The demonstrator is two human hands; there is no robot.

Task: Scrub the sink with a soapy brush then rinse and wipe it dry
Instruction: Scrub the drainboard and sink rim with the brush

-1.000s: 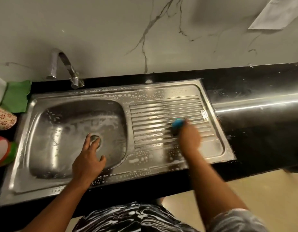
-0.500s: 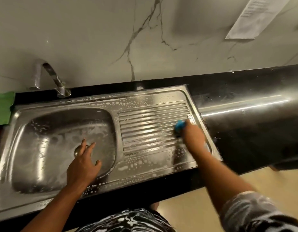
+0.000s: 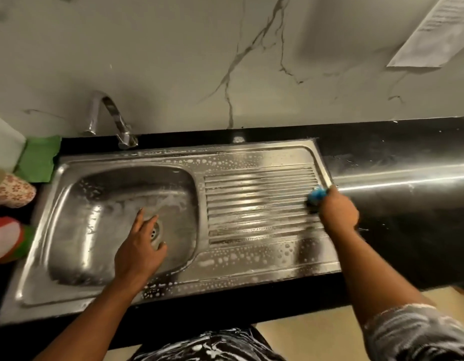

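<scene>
Right hand (image 3: 339, 213) grips my blue brush (image 3: 316, 195), mostly hidden, at the drainboard's (image 3: 259, 201) right edge; left hand (image 3: 139, 252) spreads open, partly covering the sink (image 3: 95, 204) drain (image 3: 155, 229).

Kitchen, steel sink (image 3: 126, 293), tap (image 3: 113, 113), black counter (image 3: 408, 230)

Black-and-white marbled garment (image 3: 215, 347); matching short sleeve (image 3: 418, 332); bare forearms
</scene>
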